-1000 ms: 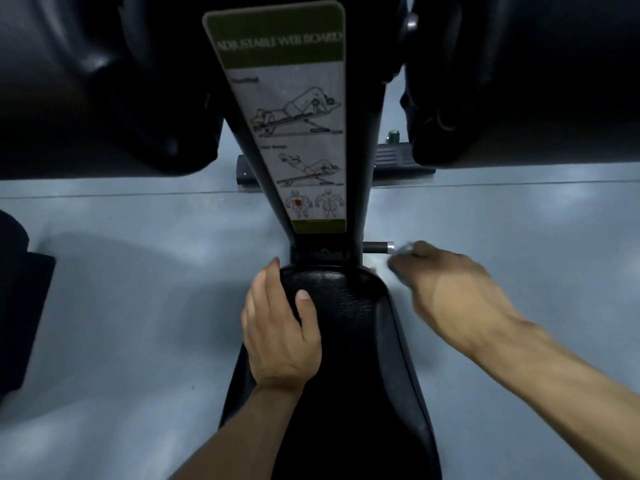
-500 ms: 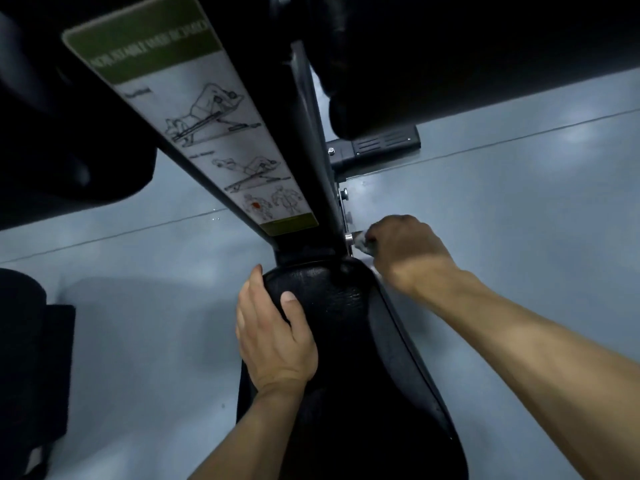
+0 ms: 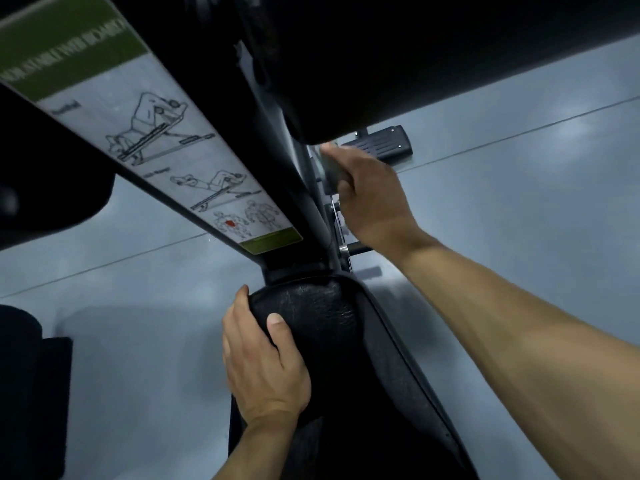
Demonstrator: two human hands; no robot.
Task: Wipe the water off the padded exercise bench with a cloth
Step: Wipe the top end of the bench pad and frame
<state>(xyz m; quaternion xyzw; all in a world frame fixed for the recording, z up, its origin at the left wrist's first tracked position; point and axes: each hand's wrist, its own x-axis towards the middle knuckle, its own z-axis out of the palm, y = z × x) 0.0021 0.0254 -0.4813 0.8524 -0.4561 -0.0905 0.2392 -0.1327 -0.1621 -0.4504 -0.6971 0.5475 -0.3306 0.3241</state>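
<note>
1. Dim, cool bluish light overall; the grey floor [image 3: 519, 209] carries soft pale patches of glare.
2. Black padding [image 3: 415, 57] up top swallows all detail (pure shadow).
3. The right hand [image 3: 372, 195] smears with motion blur at the fingertips.
4. The instruction label [image 3: 166, 147] is soft, its green header text unreadable.
5. Wide-angle bending stretches the edges.

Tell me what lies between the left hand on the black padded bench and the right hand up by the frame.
In the head view, black cracked bench padding, then the short metal adjustment pin.
</note>
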